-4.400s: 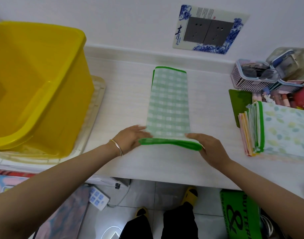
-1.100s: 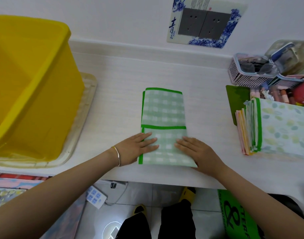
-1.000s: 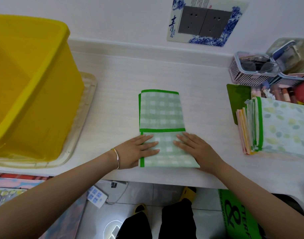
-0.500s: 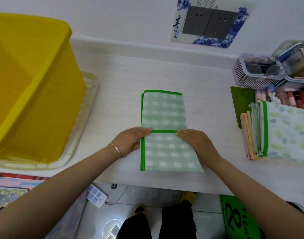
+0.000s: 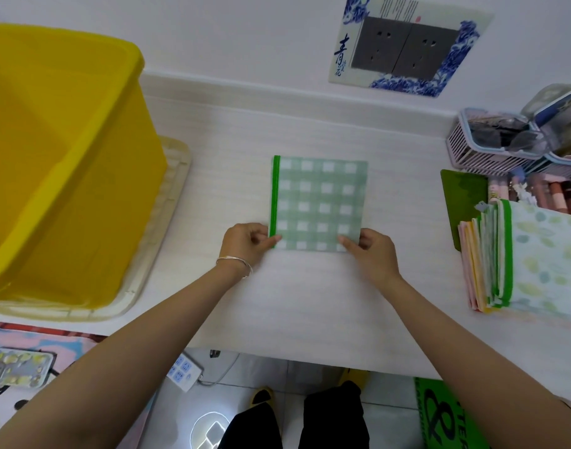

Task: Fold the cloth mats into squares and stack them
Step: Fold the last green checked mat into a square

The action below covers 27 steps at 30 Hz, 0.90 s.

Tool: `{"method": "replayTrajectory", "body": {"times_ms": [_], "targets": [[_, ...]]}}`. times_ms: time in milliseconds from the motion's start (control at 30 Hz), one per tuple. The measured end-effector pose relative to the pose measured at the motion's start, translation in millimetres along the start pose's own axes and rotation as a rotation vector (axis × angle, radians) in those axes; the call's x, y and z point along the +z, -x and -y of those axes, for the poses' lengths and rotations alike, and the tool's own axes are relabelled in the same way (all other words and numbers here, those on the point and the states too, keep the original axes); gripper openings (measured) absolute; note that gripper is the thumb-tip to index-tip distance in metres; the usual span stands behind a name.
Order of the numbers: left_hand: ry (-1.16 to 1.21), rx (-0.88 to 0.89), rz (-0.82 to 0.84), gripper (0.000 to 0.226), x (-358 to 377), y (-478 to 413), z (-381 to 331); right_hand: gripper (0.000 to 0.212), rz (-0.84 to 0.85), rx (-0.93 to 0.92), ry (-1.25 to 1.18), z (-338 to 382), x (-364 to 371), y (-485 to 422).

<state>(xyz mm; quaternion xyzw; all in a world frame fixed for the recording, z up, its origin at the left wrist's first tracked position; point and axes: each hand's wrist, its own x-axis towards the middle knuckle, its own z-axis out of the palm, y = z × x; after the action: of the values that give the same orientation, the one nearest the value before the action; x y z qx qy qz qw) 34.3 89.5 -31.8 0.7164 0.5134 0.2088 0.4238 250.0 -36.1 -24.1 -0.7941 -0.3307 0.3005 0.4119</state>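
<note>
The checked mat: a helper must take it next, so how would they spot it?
On the white table, between the yellow tub and the stack of folded mats, lies the checked mat. Both hands pinch its near corners. It alone is a green-and-white square lying by itself.

White table [image 5: 310,296] with a faint woodgrain, set against the wall. At its middle, a green checked mat [image 5: 319,205] folded to a square, lying flat (bright green trim down its left edge). At far left, a cream tray [image 5: 154,254] under a yellow tub [image 5: 60,157]. At right, a stack of folded mats [image 5: 530,257], leaf print on top, edges facing left. Behind that stack, a dark green board [image 5: 462,196], a slatted basket [image 5: 491,147] and some small tubes [image 5: 549,192], too blurred to name.
</note>
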Motion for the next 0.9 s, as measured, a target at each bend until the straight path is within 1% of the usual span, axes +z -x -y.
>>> {"method": "replayTrajectory", "body": {"times_ms": [133,267,400,467,567,600,633,700,767,833,900], "targets": [[-0.057,-0.082,-0.009,0.020,-1.1,-6.7,-10.4,0.032,-0.075,0.093,0.053,5.3,6.0,-6.3],[-0.131,-0.114,0.001,0.023,-1.6,-10.1,-14.3,0.033,-0.089,0.168,0.048,10.2,7.4,-9.3],[-0.202,-0.035,-0.033,0.034,-2.7,-5.0,-13.8,0.037,-0.153,0.155,0.081,14.0,13.5,-3.0],[-0.319,0.107,-0.037,0.038,-0.7,-1.9,-13.8,0.039,-0.210,0.107,0.147,12.9,20.0,0.0],[-0.458,0.474,0.075,0.032,2.0,8.3,-11.1,0.041,-0.305,-0.024,0.347,9.3,26.0,3.6],[-0.514,0.573,0.108,0.038,2.7,10.5,-5.6,0.041,-0.327,-0.075,0.388,9.6,27.0,5.5],[-0.586,0.611,0.167,0.051,2.7,12.2,0.6,0.039,-0.336,-0.149,0.416,10.0,28.5,8.0],[-0.772,0.580,0.308,0.076,-0.9,16.8,6.4,0.036,-0.276,-0.359,0.466,10.5,33.7,14.6],[-0.854,0.567,0.374,0.089,-6.4,19.4,9.7,0.047,-0.083,-0.535,0.552,9.9,42.9,22.8],[-0.881,0.564,0.387,0.092,-8.8,21.0,7.9,0.058,0.123,-0.620,0.663,7.8,52.4,34.0],[-0.902,0.559,0.402,0.094,-8.4,22.1,8.3,0.070,0.238,-0.632,0.750,2.4,58.5,41.1]]}}
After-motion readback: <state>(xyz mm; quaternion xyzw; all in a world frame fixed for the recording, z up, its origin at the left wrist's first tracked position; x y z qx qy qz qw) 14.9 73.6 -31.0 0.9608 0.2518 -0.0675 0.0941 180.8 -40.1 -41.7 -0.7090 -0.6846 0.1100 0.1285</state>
